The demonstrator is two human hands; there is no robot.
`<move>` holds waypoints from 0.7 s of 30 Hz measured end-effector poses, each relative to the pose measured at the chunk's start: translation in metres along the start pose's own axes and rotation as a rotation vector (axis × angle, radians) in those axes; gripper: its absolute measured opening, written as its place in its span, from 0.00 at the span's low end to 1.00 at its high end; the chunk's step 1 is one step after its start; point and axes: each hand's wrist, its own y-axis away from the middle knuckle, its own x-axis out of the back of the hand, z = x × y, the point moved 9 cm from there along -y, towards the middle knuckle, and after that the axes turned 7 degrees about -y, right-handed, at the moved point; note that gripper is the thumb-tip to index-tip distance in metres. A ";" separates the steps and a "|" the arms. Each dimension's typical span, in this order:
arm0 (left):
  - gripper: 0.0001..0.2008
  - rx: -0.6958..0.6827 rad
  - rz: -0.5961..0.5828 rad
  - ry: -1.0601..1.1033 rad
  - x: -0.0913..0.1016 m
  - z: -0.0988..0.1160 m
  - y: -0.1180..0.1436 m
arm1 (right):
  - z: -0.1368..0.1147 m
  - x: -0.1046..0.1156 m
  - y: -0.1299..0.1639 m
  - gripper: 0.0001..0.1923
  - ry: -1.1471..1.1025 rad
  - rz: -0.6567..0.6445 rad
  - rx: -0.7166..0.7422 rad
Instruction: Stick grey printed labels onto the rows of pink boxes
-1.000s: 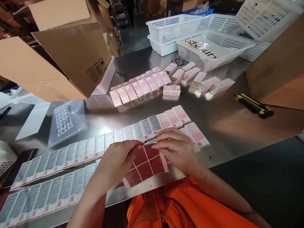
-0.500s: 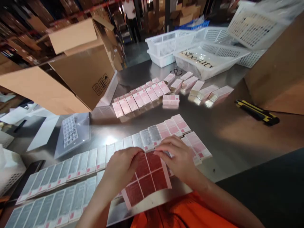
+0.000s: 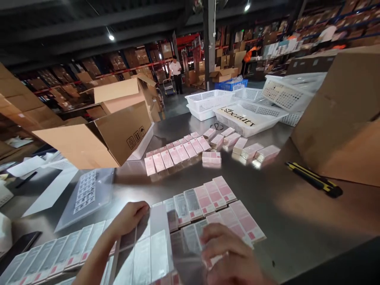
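Observation:
My left hand (image 3: 129, 219) is closed, pinching the upper left edge of a glossy sticker sheet (image 3: 158, 249) marked off into pale panels. Tilted, the sheet covers part of the boxes below. To its right is my right hand (image 3: 230, 253), blurred, with bent fingers drawn together. A see-through darker area lies between sheet and fingers; whether it is film in the grip I cannot tell. Rows of flat pink and white boxes (image 3: 219, 190) lie under and beyond both hands, several with grey panels on top.
Farther back are wrapped pink boxes (image 3: 178, 153) in a block and loose ones (image 3: 252, 150). A yellow-black utility knife (image 3: 314, 180) lies right. An open carton (image 3: 118, 130), white baskets (image 3: 249, 118) and a clear folder (image 3: 89, 194) surround the metal table. People stand far off.
My view has tipped up. The sheet has turned from reddish to pale and swung left with my left hand. My right hand has moved away from the left, down and toward me.

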 end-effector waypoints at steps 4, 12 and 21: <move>0.14 0.060 0.116 -0.070 0.005 -0.035 -0.007 | 0.049 0.022 0.001 0.11 -0.368 0.200 -0.319; 0.12 0.105 0.557 -0.188 0.027 0.042 0.039 | 0.135 -0.011 0.037 0.20 -0.646 0.065 -0.903; 0.18 0.261 -0.081 0.692 -0.077 0.131 0.057 | 0.124 -0.028 0.043 0.21 -0.839 -0.142 -1.051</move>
